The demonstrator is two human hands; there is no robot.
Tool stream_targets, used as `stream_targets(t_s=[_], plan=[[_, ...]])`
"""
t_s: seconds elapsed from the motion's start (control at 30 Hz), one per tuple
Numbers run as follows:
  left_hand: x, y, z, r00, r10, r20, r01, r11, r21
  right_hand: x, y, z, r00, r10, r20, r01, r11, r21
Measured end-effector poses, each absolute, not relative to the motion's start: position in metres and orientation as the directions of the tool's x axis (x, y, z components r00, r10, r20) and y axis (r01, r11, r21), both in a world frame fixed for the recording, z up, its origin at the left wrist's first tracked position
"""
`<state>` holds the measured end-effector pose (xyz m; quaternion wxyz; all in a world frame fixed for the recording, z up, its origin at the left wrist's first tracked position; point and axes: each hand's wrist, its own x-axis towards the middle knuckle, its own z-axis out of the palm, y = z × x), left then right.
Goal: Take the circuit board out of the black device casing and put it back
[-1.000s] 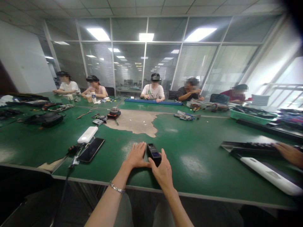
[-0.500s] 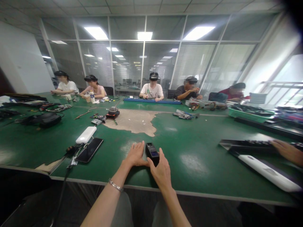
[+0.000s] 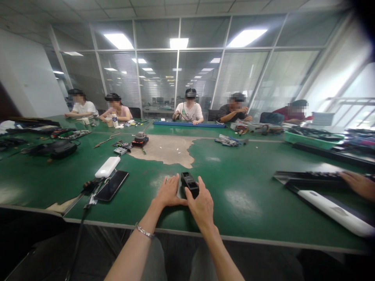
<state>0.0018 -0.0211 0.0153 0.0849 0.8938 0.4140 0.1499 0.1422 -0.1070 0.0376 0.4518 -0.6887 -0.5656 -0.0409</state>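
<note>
A small black box-shaped device with a little dark screen is on the green table in front of me. My right hand grips its near end, thumb on the left side and fingers on the right. To the left of the device, my left hand rests with its fingers stretched out and its thumb reaching toward my right thumb. That hand holds nothing. The device's exact kind does not show.
Left of my hands lie a black phone and a white power bank with cables. At right, a person's hand touches a dark metal strip beside a long white bar. Several people sit across the table.
The black device has shifted slightly away from me, and its near end turned a little to the right. My right hand moved along with it; my left hand stayed nearly still.
</note>
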Motion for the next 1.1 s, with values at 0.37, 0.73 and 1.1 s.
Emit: stream_targets(t_s=[0.37,0.73,1.1], plan=[[0.005,-0.023,0.017,0.607,0.765,0.214,0.721,-0.644,0.255,0.207,-0.109,0.038,0.537,0.646,0.543,0.703,0.013,-0.711],[0.004,-0.025,0.020,0.605,0.768,0.209,0.720,-0.640,0.268,0.221,-0.101,0.003,0.503,0.689,0.521,0.758,-0.062,-0.650],[0.004,-0.026,0.018,0.608,0.764,0.214,0.719,-0.645,0.259,0.221,-0.100,-0.010,0.420,0.680,0.601,0.847,-0.056,-0.529]])
